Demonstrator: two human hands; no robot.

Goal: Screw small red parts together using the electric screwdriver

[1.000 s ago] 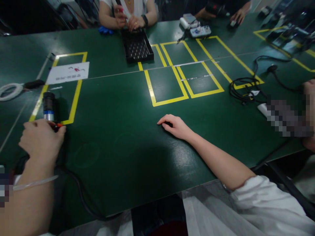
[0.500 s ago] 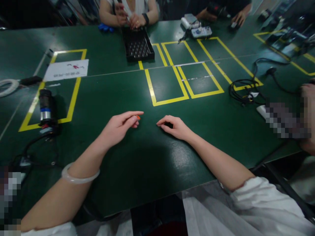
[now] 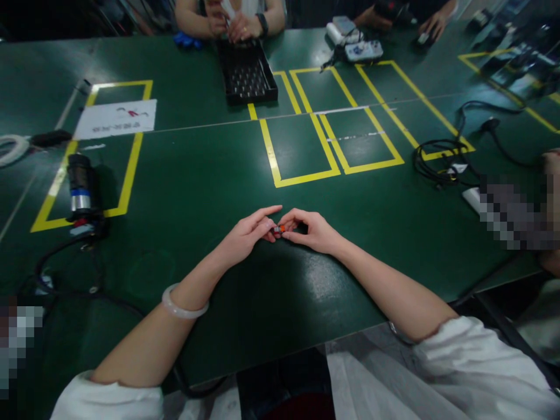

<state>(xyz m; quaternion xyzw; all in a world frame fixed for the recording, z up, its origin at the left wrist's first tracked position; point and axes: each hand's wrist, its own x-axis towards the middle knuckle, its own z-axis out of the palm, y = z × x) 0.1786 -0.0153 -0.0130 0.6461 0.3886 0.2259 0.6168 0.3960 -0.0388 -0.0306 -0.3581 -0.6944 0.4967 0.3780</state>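
Note:
My left hand (image 3: 247, 236) and my right hand (image 3: 312, 230) meet fingertip to fingertip over the green table (image 3: 196, 192). Between them sits a small orange part (image 3: 280, 228), pinched by the fingers of both hands. A second tiny piece may be under my right fingers, but it is too small to tell. A pale bangle (image 3: 184, 303) circles my left wrist. A black and silver cylindrical tool (image 3: 80, 188) with a black cable lies at the left inside a yellow taped box.
A black tray (image 3: 247, 79) stands at the far side before another person's hands (image 3: 231, 23). Yellow taped rectangles (image 3: 301, 149) mark the table's middle. Coiled black cables (image 3: 437, 160) lie right, a white label sheet (image 3: 116, 118) left, and white devices (image 3: 361, 49) at the back.
My left hand left the cylindrical tool with the small orange part, crossed the table to the right and joined my right hand. My right hand stayed put.

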